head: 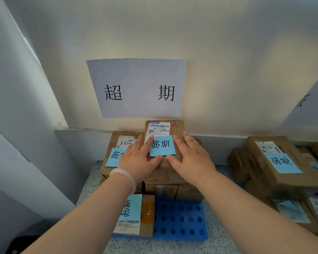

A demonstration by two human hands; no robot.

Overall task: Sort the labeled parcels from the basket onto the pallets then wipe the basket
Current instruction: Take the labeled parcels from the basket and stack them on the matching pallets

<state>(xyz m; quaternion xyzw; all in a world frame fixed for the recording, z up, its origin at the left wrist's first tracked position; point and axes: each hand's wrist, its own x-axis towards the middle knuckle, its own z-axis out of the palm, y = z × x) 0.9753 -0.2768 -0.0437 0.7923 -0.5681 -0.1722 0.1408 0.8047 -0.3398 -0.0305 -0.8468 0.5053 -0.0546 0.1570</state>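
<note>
Head view: both flat hands (165, 158) press boxy cardboard parcel (178, 129).

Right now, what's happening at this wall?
A person has both hands flat on the top parcel of a stack on the blue pallet, left hand and right hand either side of its blue note, which reads 超期 like the wall sign above. More noted parcels lie beside and below it; another stack stands to the right.
</note>
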